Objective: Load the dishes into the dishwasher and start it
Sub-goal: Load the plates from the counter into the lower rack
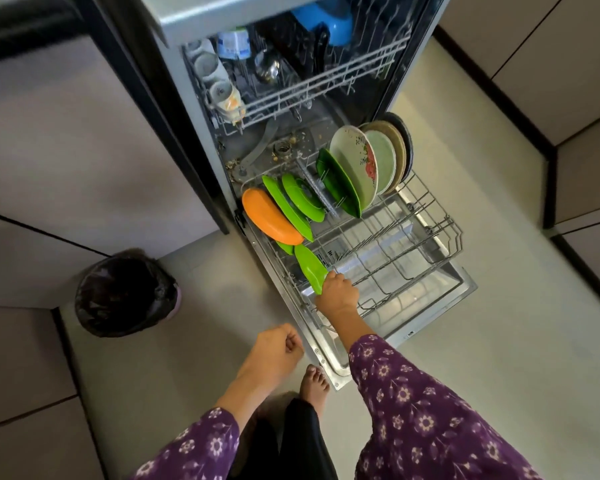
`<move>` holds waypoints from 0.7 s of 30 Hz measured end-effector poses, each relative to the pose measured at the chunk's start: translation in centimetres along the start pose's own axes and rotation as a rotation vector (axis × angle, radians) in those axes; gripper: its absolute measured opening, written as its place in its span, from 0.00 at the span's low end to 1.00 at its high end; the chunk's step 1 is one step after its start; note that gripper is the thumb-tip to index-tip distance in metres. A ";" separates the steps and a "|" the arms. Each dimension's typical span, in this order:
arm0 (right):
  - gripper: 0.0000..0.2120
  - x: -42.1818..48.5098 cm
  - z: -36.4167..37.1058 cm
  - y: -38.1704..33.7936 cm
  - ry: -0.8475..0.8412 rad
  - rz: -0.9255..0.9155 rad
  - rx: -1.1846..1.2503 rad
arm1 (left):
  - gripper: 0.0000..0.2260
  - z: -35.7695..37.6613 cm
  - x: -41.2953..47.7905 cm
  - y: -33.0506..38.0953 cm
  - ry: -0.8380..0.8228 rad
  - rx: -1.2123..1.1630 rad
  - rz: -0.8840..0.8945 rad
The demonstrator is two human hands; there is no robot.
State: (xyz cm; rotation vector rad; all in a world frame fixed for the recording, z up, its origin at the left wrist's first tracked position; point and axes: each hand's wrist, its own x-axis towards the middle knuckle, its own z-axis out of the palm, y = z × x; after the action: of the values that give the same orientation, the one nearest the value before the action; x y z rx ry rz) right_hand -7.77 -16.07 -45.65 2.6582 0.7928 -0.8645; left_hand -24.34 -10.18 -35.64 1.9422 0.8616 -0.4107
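Note:
The dishwasher stands open with its lower rack [413,251] pulled out over the dropped door [329,362]. My right hand [338,292] grips the near edge of a green plate [310,266], which stands on its edge in the rack's front left part. Behind it stand an orange plate [269,216] and more green plates [298,197]. A row of pale and dark plates [368,161] fills the rack's back right. My left hand [278,348] hangs over the floor with curled fingers and holds nothing. The upper rack [312,84] carries cups, a blue bowl and utensils.
A black-lined waste bin [125,292] stands on the floor to the left. Cabinet fronts run along both sides. My bare foot [314,382] is close to the door's near corner. The right half of the lower rack holds no dishes.

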 end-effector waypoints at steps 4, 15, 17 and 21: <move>0.33 -3.7 -5.6 -0.3 0.001 0.003 0.072 | 0.04 -4.2 -2.4 3.9 0.041 -0.014 0.054; 0.17 -14.9 -21.4 -3.8 0.156 -0.168 0.239 | 0.03 -15.0 -11.5 10.8 0.218 -0.052 0.077; 0.15 -16.6 -23.4 -4.8 0.174 -0.225 0.246 | 0.03 -16.6 -12.9 11.4 0.268 -0.050 0.057; 0.14 -19.4 -26.9 -7.7 0.252 -0.403 0.257 | 0.01 -20.3 -15.2 11.8 0.382 -0.105 0.034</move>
State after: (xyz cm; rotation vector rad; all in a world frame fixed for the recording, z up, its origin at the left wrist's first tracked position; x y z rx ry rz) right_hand -12.49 -7.80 -12.95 2.9221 1.4016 -0.7678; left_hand -27.80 -2.51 -8.96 1.9646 1.0665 0.0301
